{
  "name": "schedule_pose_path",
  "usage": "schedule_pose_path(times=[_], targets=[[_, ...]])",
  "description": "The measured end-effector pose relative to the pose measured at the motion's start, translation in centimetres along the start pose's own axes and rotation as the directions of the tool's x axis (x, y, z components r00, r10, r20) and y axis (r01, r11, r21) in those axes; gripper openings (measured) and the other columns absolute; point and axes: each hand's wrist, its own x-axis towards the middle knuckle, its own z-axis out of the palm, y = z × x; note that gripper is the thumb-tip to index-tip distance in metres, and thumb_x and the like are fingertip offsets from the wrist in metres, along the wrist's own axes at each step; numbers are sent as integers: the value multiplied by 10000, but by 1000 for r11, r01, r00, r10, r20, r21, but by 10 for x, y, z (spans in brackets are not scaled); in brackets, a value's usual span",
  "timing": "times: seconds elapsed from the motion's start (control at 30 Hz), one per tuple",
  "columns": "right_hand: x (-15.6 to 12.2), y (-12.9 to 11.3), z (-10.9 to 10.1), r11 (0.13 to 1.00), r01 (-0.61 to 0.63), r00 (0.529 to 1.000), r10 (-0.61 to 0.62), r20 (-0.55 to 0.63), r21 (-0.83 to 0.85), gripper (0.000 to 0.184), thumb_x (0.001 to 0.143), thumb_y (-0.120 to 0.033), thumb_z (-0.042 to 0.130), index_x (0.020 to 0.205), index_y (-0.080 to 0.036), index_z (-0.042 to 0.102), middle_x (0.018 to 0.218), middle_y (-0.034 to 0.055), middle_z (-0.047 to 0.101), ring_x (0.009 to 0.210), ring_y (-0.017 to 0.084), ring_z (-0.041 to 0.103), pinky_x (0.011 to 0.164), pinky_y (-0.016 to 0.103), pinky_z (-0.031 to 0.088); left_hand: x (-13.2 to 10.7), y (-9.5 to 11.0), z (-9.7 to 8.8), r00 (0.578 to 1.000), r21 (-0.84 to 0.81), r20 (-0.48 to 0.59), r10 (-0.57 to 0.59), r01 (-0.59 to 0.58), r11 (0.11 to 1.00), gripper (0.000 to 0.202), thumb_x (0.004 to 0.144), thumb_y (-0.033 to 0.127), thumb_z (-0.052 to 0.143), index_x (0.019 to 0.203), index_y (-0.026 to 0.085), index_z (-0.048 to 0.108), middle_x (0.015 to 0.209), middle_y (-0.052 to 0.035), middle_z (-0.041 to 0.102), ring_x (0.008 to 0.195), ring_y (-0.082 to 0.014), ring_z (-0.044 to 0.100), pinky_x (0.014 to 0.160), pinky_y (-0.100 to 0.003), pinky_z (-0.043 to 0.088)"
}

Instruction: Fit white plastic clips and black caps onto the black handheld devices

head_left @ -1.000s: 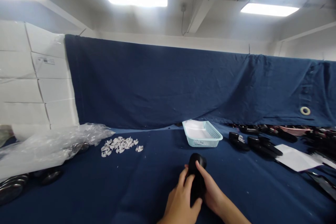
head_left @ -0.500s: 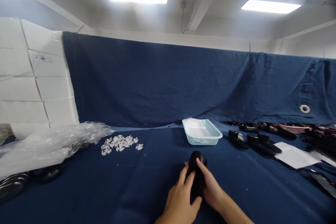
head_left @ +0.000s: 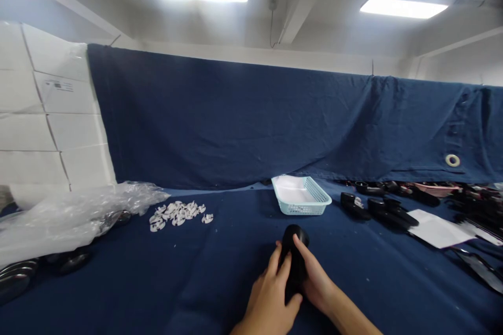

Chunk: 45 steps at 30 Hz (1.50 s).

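Observation:
A black, rounded plastic part (head_left: 294, 251) stands on end low in the middle of the blue-covered table (head_left: 204, 282). My left hand (head_left: 269, 298) wraps its left side, fingers curled over it. My right hand (head_left: 316, 280) grips its right side, with the index finger laid up along the part. Both hands are closed on it. The lower end of the part is hidden between my palms.
A pale blue mesh basket (head_left: 302, 195) sits behind the part. Small white clips (head_left: 176, 214) lie in a heap at the left, beside a clear plastic bag (head_left: 70, 214) over dark round pieces. More black parts (head_left: 377, 208) and white paper (head_left: 440, 227) lie at the right.
The view has shifted slightly; my hands and the black part keep nearly the same pose and grip.

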Motion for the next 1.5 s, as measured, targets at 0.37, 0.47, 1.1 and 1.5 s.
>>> schedule_pose_path(times=[0.37, 0.47, 1.1, 1.5], targets=[[1, -1, 0, 1000, -7, 1000, 7, -6, 11, 587, 745, -602, 617, 1063, -113, 681, 853, 94, 729, 903, 250, 648, 873, 320, 447, 0, -2, 2, 1000, -15, -21, 3, -4, 1000, 810, 719, 244, 563, 1461, 299, 242, 1562, 46, 54, 1366, -237, 307, 1103, -314, 309], [1, -1, 0, 1000, -17, 1000, 17, -17, 6, 586, 745, -608, 611, 1058, -117, 679, 820, 89, 725, 873, 254, 651, 851, 335, 452, -1, -2, 3, 1000, -18, -31, 1, -1, 1000, 791, 726, 251, 554, 1456, 306, 255, 1562, 49, 63, 1346, -234, 346, 1095, -314, 322], [4, -1, -2, 999, -22, 1000, 22, 21, 27, 548, 755, -618, 591, 1001, -138, 691, 749, 83, 715, 873, 263, 653, 855, 364, 457, -1, -4, 7, 997, -28, -72, 9, -11, 1000, 730, 731, 261, 555, 1422, 297, 322, 1557, 47, 116, 1344, -215, 346, 1096, -306, 322], [3, 0, 0, 999, -13, 1000, 13, -3, 46, 533, 751, -603, 611, 991, -134, 691, 802, 81, 723, 881, 251, 654, 860, 338, 459, -2, -3, 5, 998, -28, -60, 2, -4, 1000, 725, 733, 268, 550, 1421, 290, 324, 1549, 23, 156, 1330, -225, 367, 1098, -326, 323]])
